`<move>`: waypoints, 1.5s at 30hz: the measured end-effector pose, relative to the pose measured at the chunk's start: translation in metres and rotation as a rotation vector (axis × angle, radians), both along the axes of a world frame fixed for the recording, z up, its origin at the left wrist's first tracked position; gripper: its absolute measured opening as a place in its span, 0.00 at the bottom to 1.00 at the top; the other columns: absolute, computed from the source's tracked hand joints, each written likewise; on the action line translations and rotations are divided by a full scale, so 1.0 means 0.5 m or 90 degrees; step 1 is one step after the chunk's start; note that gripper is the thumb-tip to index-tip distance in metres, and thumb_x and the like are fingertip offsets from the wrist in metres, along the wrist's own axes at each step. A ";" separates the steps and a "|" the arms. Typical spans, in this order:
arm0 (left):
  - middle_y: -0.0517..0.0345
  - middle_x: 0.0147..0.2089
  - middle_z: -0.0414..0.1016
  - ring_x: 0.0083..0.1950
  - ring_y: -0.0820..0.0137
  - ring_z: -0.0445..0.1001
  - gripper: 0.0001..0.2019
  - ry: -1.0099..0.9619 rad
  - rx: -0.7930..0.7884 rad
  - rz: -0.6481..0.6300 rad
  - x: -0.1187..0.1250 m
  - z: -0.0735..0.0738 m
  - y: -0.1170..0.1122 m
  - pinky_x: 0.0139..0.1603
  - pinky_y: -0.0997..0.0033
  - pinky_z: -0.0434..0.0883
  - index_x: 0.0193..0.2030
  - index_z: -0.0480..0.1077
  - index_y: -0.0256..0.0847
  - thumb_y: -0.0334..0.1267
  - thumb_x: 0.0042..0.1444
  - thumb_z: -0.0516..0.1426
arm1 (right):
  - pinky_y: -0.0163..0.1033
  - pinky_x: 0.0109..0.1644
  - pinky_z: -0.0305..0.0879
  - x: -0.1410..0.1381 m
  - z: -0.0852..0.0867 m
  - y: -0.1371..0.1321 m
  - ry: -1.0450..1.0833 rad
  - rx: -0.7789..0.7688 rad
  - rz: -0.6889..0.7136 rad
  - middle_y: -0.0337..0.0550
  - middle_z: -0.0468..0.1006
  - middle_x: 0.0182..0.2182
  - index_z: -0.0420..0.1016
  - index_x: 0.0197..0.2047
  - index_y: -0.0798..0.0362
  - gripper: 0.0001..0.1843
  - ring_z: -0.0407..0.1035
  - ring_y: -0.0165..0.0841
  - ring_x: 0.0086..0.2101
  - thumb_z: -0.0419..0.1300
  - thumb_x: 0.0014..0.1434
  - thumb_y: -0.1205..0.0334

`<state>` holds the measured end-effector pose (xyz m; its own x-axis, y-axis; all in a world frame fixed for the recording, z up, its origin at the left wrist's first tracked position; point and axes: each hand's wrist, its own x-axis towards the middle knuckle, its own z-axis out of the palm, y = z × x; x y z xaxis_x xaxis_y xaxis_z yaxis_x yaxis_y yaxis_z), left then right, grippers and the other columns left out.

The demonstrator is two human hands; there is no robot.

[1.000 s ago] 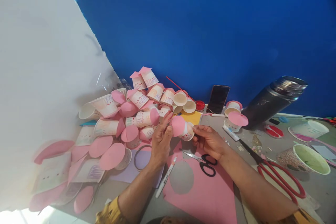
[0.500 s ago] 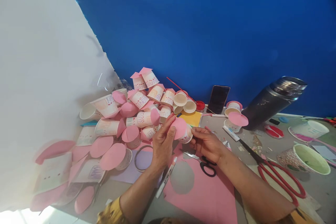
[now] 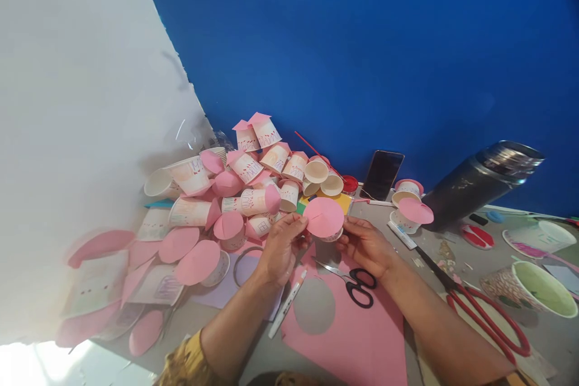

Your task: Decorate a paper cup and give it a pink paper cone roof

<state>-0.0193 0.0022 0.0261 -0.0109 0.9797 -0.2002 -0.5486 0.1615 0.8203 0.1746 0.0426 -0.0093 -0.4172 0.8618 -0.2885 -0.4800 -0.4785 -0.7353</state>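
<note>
A round pink paper disc (image 3: 324, 218) sits on top of a small white paper cup (image 3: 333, 237), most of which is hidden beneath it. My left hand (image 3: 283, 247) pinches the left edge of the disc between thumb and fingers. On the other side, my right hand (image 3: 368, 247) grips the cup near its rim. Just below the hands lie black-handled scissors (image 3: 355, 280) on a pink paper sheet (image 3: 357, 338) with a round hole cut in it. A white marker (image 3: 287, 304) rests at the sheet's left edge.
Several decorated paper cups with pink tops (image 3: 246, 200) are heaped at the left. Large red-handled scissors (image 3: 488, 313) lie at the right, near a green-lined cup (image 3: 545, 289). A dark flask (image 3: 474, 187) and a phone (image 3: 382, 175) lean toward the blue wall (image 3: 362, 48).
The cup and disc have tilted, so the disc now faces me more fully and covers most of the cup. My left fingers have moved to the disc's edge. The view has shifted slightly.
</note>
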 end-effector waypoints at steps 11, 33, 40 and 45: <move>0.64 0.25 0.71 0.25 0.78 0.68 0.19 -0.053 -0.032 -0.014 -0.001 -0.001 0.000 0.27 0.78 0.65 0.27 0.70 0.38 0.44 0.44 0.74 | 0.31 0.29 0.62 0.001 0.000 -0.001 -0.015 0.004 0.009 0.33 0.70 0.21 0.79 0.31 0.56 0.20 0.61 0.23 0.23 0.82 0.44 0.55; 0.66 0.23 0.68 0.24 0.79 0.65 0.21 -0.070 -0.039 -0.010 0.002 -0.002 0.002 0.24 0.79 0.63 0.28 0.68 0.38 0.44 0.43 0.75 | 0.31 0.28 0.63 0.000 -0.007 0.002 0.011 -0.028 0.007 0.34 0.72 0.22 0.79 0.30 0.57 0.21 0.59 0.22 0.22 0.83 0.43 0.57; 0.58 0.38 0.79 0.37 0.71 0.76 0.13 0.264 0.141 0.187 -0.009 -0.011 -0.006 0.37 0.72 0.73 0.44 0.77 0.43 0.48 0.61 0.65 | 0.32 0.28 0.62 0.001 -0.014 0.005 0.025 -0.026 0.015 0.34 0.71 0.23 0.79 0.31 0.56 0.19 0.59 0.23 0.23 0.82 0.45 0.58; 0.48 0.75 0.66 0.76 0.57 0.63 0.24 0.594 0.583 0.184 -0.009 -0.021 -0.019 0.74 0.50 0.64 0.73 0.65 0.52 0.41 0.72 0.56 | 0.32 0.30 0.62 -0.002 -0.016 -0.001 0.023 -0.025 0.037 0.36 0.72 0.25 0.79 0.32 0.57 0.17 0.60 0.23 0.23 0.81 0.49 0.58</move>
